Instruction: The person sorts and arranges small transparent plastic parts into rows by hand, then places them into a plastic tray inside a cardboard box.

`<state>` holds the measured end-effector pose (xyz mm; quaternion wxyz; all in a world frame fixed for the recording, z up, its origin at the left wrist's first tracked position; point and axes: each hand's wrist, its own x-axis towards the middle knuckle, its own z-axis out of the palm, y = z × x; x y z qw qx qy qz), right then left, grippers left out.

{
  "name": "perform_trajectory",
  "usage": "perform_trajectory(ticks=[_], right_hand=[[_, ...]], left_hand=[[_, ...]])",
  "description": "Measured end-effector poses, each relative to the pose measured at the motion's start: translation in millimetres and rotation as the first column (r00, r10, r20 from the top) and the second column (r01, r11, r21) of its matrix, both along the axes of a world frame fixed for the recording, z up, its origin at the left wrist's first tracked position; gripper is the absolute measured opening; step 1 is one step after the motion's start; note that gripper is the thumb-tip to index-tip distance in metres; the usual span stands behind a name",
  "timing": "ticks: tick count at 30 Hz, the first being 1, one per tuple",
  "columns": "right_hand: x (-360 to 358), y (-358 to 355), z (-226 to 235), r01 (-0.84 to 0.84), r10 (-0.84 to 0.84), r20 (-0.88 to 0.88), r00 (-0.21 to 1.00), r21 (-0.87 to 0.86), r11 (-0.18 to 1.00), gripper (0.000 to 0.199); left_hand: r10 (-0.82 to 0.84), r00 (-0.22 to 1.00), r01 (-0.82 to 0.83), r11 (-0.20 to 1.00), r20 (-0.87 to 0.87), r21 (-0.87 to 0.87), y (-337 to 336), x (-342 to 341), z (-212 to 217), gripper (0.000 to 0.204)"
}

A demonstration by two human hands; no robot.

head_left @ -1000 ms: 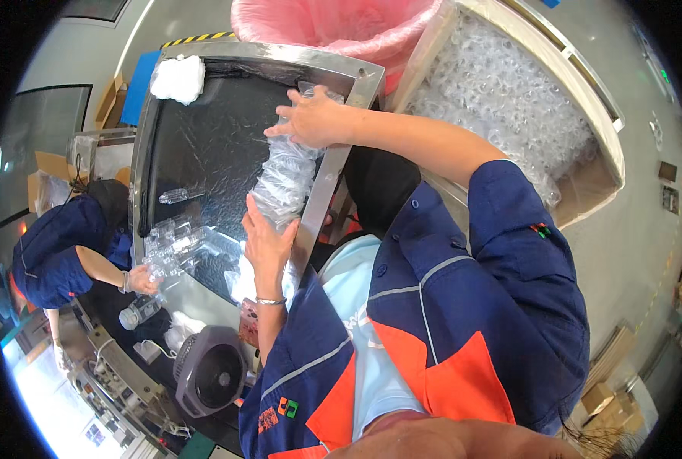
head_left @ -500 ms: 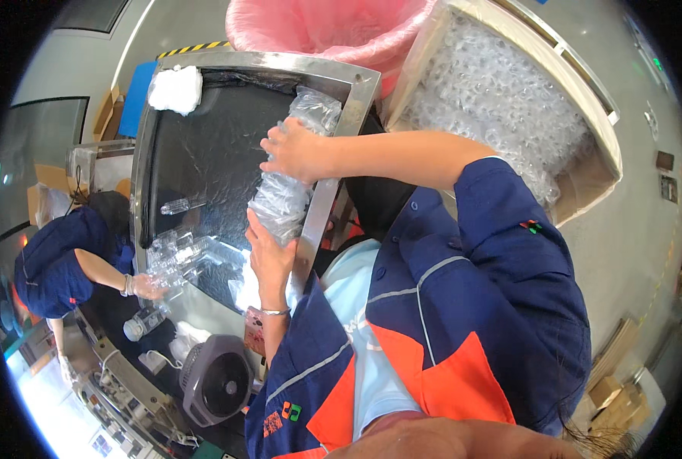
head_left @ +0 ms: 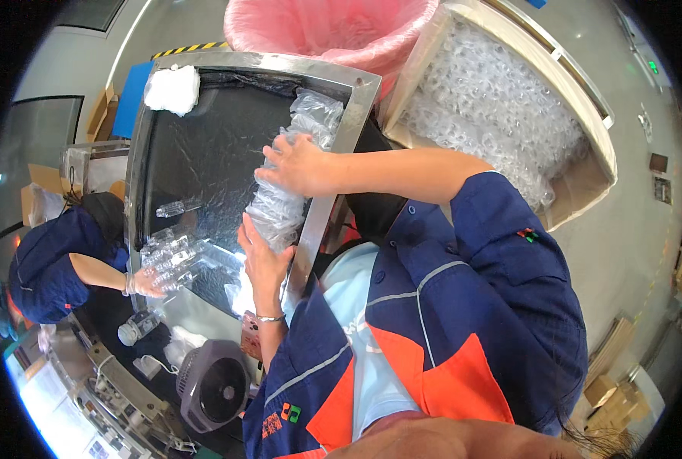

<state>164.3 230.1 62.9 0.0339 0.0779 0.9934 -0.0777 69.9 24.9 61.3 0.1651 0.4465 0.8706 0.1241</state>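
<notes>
While both hands grip the clear bag of bottles (head_left: 284, 191) at the tray's (head_left: 356, 99) right edge, the step in hand looks like moving that bag. Right hand (head_left: 295, 162) lies spread on its top; left hand (head_left: 261, 256) cups its lower end, fingers curled. Next move calls for a 2-handed lift. Pink-lined bin (head_left: 333, 30) holds clear plastic; cardboard box (head_left: 501, 122) is full of clear bottles.

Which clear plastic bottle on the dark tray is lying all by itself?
The single clear bottle lying on its side mid-tray. The others are bunched: one cluster by the co-worker's hand, one wrapped bundle under both hands.
</notes>
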Motion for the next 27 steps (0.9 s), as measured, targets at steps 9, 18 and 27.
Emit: perform_trajectory(ticks=[9,18,27], right_hand=[[-21,-16,-33,0.091,-0.109,-0.103,0.989,-0.164,0.982,0.041],[-1,-29,7,0.308,-0.308,-0.542,0.782,-0.093,0.947,0.036],[246,70,-5,0.774,-0.862,-0.203,0.464,-0.381,0.506,0.075]], left_hand=[[0.079,0.997,-0.08,0.996,-0.016,-0.042,9,-8,-7,0.097],[-0.189,0.92,0.248,0.959,-0.344,0.136,17,-40,39,0.086],[-0.712,0.668,0.719,0.693,-0.217,-0.059,241,139,45,0.083]])
